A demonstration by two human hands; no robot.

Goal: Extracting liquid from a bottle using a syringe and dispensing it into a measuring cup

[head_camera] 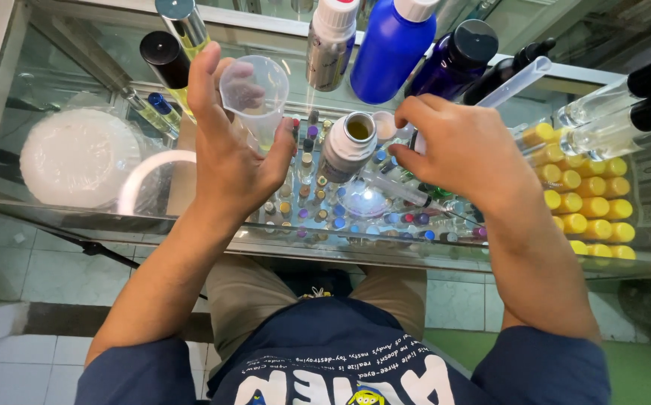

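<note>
I see my left hand (231, 142) wrapped around a clear plastic cup (254, 94), held upright above the glass counter (55, 82) with its mouth facing up. My right hand (464, 150) is closed on a syringe (517, 81) whose long axis slants up and to the right, its lower end just beside the open silver bottle (348, 146) standing upright between my hands.

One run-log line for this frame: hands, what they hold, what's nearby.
left hand: holds clear plastic cup | right hand: fingers at syringe | open silver bottle between hands | surface: glass counter
</note>
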